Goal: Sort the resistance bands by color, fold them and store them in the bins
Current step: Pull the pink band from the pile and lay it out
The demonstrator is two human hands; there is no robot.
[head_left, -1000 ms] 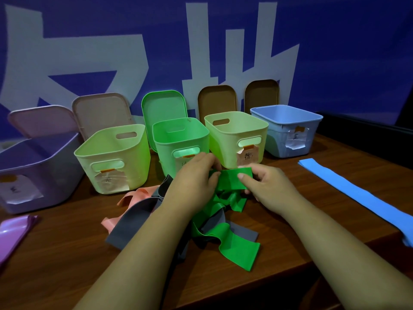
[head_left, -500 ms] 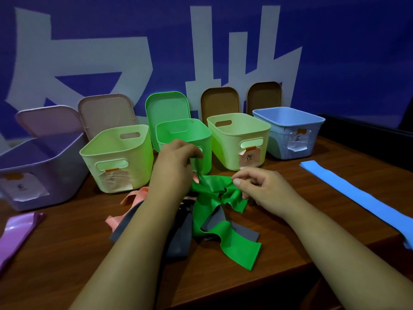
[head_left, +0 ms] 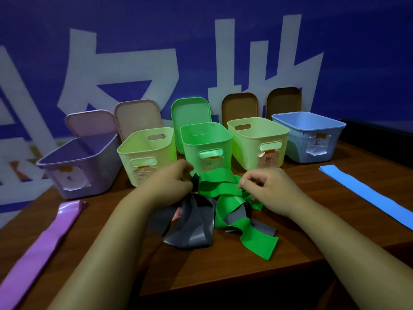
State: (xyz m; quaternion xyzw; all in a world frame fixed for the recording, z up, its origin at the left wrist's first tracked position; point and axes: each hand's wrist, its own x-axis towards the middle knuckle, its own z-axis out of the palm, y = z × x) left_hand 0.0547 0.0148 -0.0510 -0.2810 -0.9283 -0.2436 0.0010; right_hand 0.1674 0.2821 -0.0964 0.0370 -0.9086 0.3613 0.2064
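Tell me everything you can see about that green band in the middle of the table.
The green resistance band is a wide, flat strip, bright, matte and rubbery-looking. It lies crumpled and twisted on the wooden table, just in front of the green bin, tangled over a grey band. One end trails toward the table's near edge. The right hand pinches an upper fold; the left hand is beside it, and what it grips is hidden.

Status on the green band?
Right hand pinches green band; left hand curled at its other end, grip hidden. Band unfolded, tangled with grey band; green bin open behind.
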